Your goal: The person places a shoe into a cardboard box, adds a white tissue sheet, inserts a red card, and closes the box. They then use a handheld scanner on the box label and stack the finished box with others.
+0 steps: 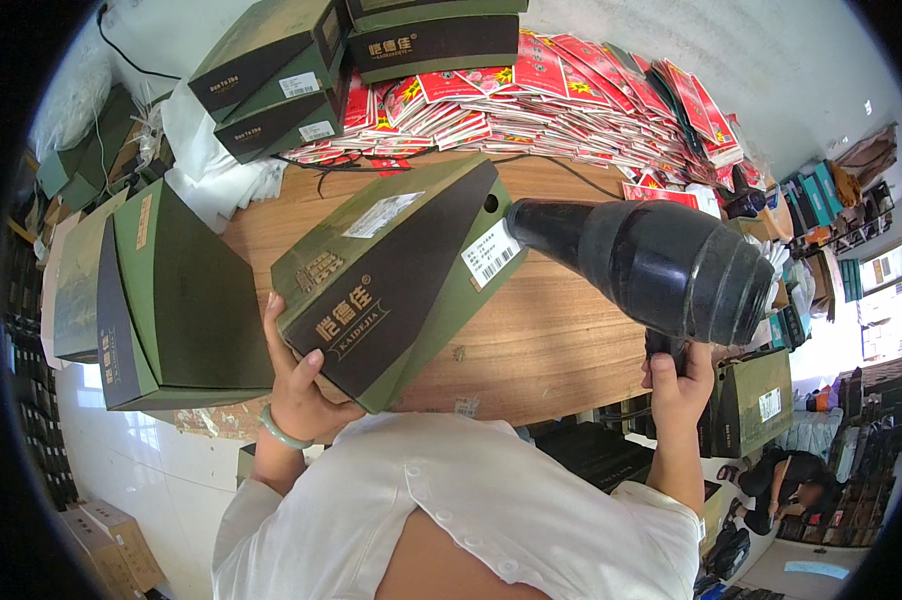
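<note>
A green and dark brown shoe box [401, 280] is tilted above the wooden table, with my left hand [306, 385] gripping its near left corner. White labels are stuck on its top and its right end, which also has a round finger hole. In my right hand [681, 385] is a black hair dryer [661, 260], held by its handle. The dryer's narrow nozzle points left, right at the box's labelled end; whether it touches cannot be told. A green bracelet [286, 428] circles my left wrist.
Another green box [186, 300] stands at the table's left edge. Stacked shoe boxes [281, 85] and a wide heap of red printed packets [531, 100] fill the back of the wooden table [511, 350]. Black cables cross behind the box. A person [786, 490] crouches far right.
</note>
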The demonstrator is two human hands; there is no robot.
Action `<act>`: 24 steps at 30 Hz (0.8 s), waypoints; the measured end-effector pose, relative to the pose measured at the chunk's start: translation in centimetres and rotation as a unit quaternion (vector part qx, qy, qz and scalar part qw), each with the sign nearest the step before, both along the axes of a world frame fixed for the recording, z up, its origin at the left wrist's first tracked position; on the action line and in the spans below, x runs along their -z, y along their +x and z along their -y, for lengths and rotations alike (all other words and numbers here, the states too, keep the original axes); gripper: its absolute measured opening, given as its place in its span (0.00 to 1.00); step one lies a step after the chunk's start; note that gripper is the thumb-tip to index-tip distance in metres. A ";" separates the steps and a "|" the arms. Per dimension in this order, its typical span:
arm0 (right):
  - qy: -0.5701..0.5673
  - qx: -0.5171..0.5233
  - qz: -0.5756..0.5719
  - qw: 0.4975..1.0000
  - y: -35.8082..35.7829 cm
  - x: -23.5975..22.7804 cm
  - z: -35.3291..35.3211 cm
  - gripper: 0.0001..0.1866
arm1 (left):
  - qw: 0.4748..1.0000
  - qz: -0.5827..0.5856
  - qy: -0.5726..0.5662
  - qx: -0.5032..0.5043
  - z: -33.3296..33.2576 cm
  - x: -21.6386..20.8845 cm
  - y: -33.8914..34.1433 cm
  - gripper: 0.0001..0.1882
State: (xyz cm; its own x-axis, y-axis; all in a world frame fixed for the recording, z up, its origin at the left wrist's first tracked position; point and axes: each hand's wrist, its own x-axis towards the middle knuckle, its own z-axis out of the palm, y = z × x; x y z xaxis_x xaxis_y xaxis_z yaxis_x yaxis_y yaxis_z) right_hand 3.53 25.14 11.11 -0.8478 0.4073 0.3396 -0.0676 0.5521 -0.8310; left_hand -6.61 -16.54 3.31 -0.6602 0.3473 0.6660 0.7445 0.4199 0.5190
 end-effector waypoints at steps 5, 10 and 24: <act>0.055 -0.003 -0.014 0.998 0.1 0.7 -0.5 0.32 | 0.999 -0.001 -0.035 0.014 -0.3 -1.2 -0.1 0.60; 0.095 -0.005 -0.027 0.995 0.1 0.6 -0.5 0.33 | 1.000 -0.007 -0.007 -0.001 -0.1 0.0 0.0 0.63; 0.037 -0.040 -0.023 0.998 2.2 1.2 0.1 0.31 | 1.000 -0.005 0.000 0.006 0.0 0.0 0.0 0.62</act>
State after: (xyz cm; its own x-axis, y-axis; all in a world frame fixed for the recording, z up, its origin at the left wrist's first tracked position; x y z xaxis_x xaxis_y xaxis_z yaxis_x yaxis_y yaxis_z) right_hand 5.75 25.00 9.91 -0.8591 0.3121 0.4055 -0.1506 0.6031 -0.7833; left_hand -6.64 -16.56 3.36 -0.6492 0.3549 0.6727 0.7546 0.4114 0.5112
